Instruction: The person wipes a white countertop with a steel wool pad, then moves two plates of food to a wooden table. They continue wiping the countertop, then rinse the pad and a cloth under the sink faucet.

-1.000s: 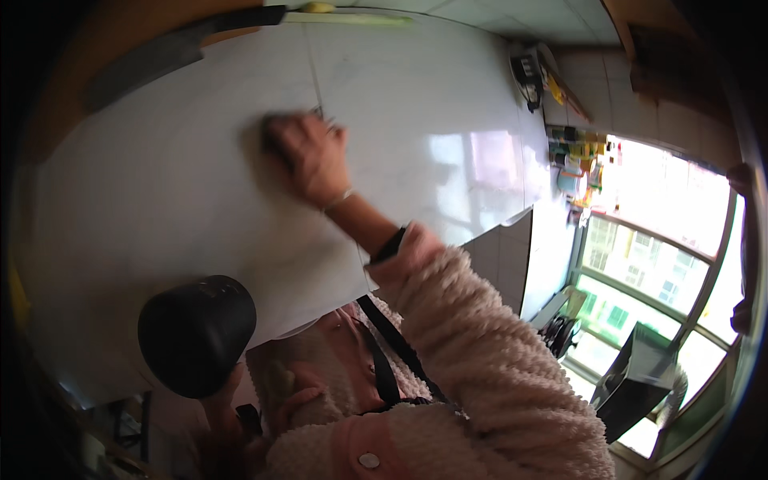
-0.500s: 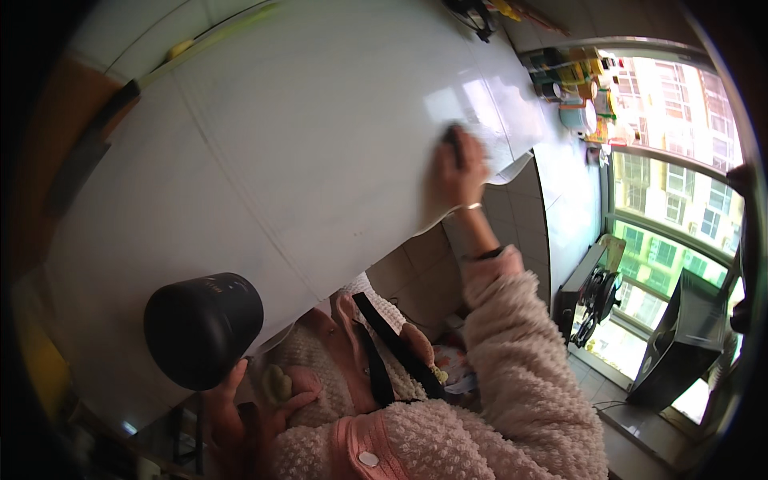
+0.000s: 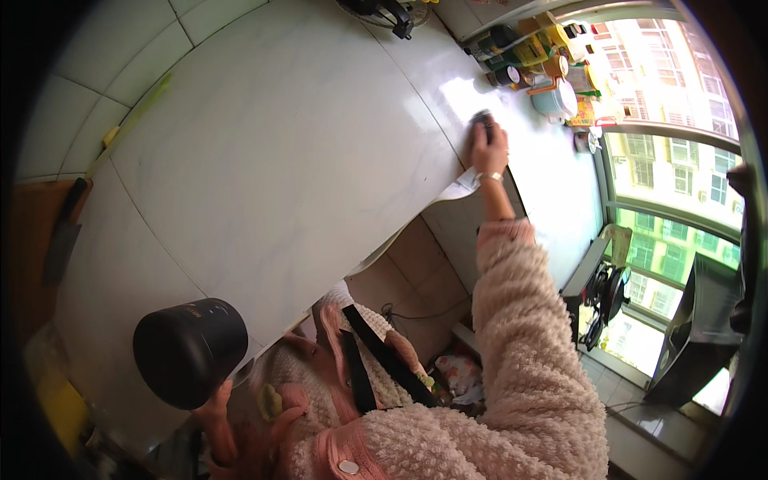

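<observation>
Two hands are in view, set well apart over a pale surface [image 3: 280,152] with dark seams. Right hand [image 3: 490,150]: extended to the right end of the surface, fingers closed over a small dark object [image 3: 482,122]. The dark object lies just to the right of the seam, beside a bright patch of reflected light; its exact kind cannot be determined. A light-coloured bracelet [image 3: 490,176] encircles the wrist, and a fluffy pale sleeve [image 3: 536,344] covers the forearm

Left hand [image 3: 213,404]: located at the lower left, gripping a black canister [image 3: 188,352] at its lower edge. The thumb side is visible; the remaining fingers are concealed. The canister is tilted and overlaps the near left part of the surface in this view; whether it touches the surface cannot be determined

Surrounding items: several bottles [image 3: 532,52] stand beyond the right end of the surface, grouped with a light-blue container [image 3: 552,102] near a window [image 3: 672,184]. A black item [image 3: 388,12] is cut off by the upper edge of the view. At the far left, a dark blade [image 3: 62,254] is positioned against a brown board [image 3: 28,216]. Below the right forearm, to its left, a patterned bag [image 3: 458,374] is situated low, near the floor [image 3: 408,268]
</observation>
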Demonstrator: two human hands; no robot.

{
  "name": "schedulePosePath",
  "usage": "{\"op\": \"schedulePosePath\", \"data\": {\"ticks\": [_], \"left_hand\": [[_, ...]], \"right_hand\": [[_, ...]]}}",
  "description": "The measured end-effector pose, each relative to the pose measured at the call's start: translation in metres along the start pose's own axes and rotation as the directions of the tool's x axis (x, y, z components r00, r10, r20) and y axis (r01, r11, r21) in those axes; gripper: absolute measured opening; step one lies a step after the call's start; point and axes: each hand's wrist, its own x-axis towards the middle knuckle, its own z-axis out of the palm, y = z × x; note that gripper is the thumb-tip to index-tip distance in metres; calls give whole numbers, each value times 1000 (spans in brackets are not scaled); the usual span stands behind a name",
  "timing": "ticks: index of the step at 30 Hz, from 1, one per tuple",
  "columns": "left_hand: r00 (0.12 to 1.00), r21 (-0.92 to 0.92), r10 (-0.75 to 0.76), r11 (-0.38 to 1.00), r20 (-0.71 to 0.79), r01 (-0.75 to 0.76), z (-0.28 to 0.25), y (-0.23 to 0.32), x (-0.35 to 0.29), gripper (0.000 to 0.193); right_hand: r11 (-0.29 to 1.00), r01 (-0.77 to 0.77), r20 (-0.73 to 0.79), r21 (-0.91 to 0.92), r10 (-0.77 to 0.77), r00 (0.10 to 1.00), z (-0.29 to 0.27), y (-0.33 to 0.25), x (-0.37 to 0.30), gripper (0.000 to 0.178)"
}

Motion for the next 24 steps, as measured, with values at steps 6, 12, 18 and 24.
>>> {"op": "schedulePosePath", "data": {"ticks": [6,12,18,24], "left_hand": [[994,-22,24,999,-111,-26,38,25,6,73],[951,210,292,928,105,-308,67,57,37,72],[993,-35,90,995,-72,-92,75,37,21,75],[983,-34,-60,998,-173,55,73,37,7,78]], "right_hand": [[913,307,107,268,-345,933,35,-138,0,31],[552,555,268,622,-816,512,26,-187,-139,51],[985,54,101,162,-71,992,56,-9,55,43],[891,409,-175,198,-379,909,122,-77,85,36]]}}
